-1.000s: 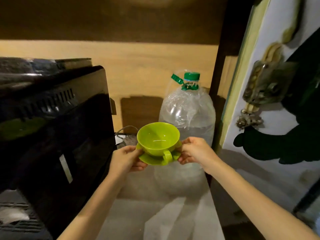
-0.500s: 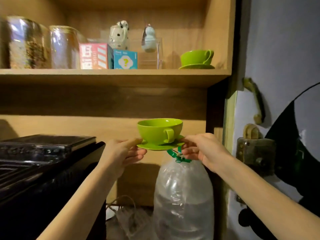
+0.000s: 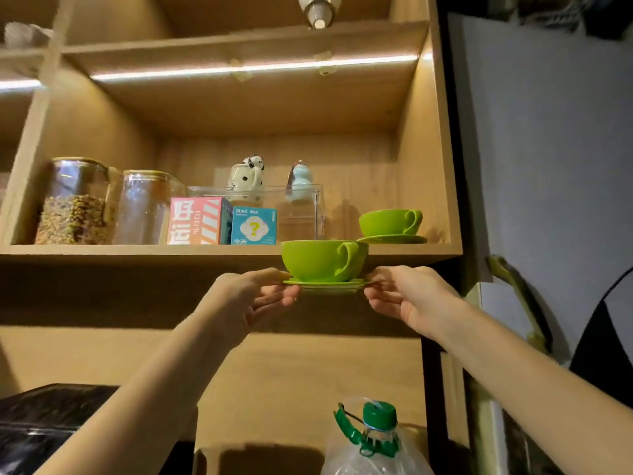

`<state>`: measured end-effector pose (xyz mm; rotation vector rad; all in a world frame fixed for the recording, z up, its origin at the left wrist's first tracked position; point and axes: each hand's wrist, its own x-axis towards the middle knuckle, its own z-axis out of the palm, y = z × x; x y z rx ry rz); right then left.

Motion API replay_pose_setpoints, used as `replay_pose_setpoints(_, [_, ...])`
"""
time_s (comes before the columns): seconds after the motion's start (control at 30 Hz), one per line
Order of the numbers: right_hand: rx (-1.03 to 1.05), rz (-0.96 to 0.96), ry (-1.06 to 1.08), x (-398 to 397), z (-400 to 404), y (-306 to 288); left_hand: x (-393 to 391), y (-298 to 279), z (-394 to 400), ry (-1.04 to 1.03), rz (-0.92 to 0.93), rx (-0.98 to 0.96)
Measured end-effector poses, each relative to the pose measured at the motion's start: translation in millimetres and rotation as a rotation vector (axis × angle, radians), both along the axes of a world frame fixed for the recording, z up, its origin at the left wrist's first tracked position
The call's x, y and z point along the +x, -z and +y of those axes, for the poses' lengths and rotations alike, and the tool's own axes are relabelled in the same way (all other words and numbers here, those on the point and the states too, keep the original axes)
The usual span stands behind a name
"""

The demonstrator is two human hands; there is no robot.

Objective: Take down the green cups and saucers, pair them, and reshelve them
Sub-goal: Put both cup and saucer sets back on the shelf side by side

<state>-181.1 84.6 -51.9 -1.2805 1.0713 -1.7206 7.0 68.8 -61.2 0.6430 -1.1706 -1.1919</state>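
Note:
A green cup [image 3: 318, 260] stands upright on a green saucer [image 3: 327, 285], its handle turned to the right. My left hand [image 3: 251, 298] pinches the saucer's left rim and my right hand [image 3: 406, 296] pinches its right rim. The pair hangs just in front of the wooden shelf's front edge [image 3: 137, 251], with the cup's rim about level with the shelf board. On the shelf at the far right stands a second green cup [image 3: 388, 222] on its own saucer [image 3: 392, 239].
The shelf also holds two glass jars [image 3: 77, 200], a pink box [image 3: 197, 221], a blue box [image 3: 254, 226] and a clear case [image 3: 301, 207] with two figurines. Below are a water bottle [image 3: 375, 440] with a green cap and a black appliance [image 3: 44, 419].
Both hands have raised the cup and saucer from low above the water bottle up to the shelf's level. The view has tilted upward with them.

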Motion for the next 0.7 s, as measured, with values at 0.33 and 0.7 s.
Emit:
replay_pose_setpoints(0.33, [-0.045,-0.014,-0.078,4,-34,-70,5,-72,-27,-0.036,-0.027,-0.091])
replay_pose_setpoints(0.7, [0.012,0.036,-0.030,12,-76,-90,10,-87,-74,-0.031,-0.077,-0.014])
